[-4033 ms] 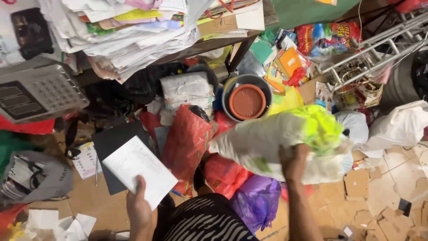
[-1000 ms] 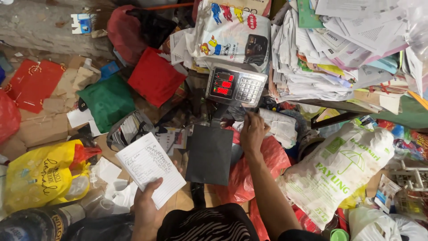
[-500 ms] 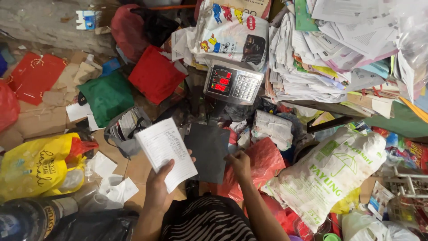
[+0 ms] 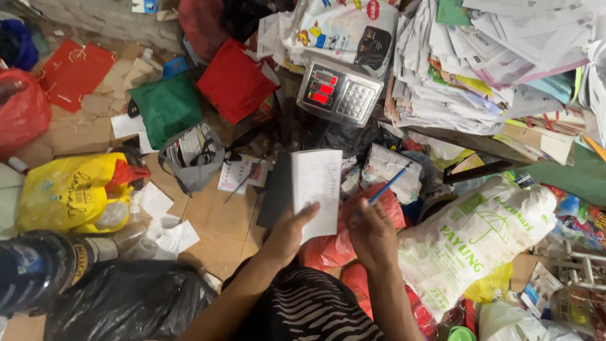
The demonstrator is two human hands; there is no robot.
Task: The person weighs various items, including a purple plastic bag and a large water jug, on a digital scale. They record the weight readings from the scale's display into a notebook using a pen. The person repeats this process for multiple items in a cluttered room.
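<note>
My left hand (image 4: 290,232) holds a white notepad (image 4: 317,189) upright in front of me, thumb across its lower edge. My right hand (image 4: 371,232) is closed around a blue pen (image 4: 386,185), its tip pointing up and right beside the pad's right edge. Under the pad lies a black flat scale platform (image 4: 275,189) on the floor. Above it stands the grey scale display (image 4: 339,93) with red lit digits and a keypad. A full white printed sack (image 4: 470,243) lies just right of my right hand.
Stacks of loose paper (image 4: 480,57) fill the top right. Red bags (image 4: 237,82), a green bag (image 4: 169,107), a yellow bag (image 4: 66,192) and a black bin bag (image 4: 126,303) lie around on flattened cardboard (image 4: 214,221). Red plastic bags (image 4: 334,249) sit under my hands.
My right hand left the scale keypad, came back down and now holds a blue pen beside the pad. My left hand raised the notepad and brought it to the centre.
</note>
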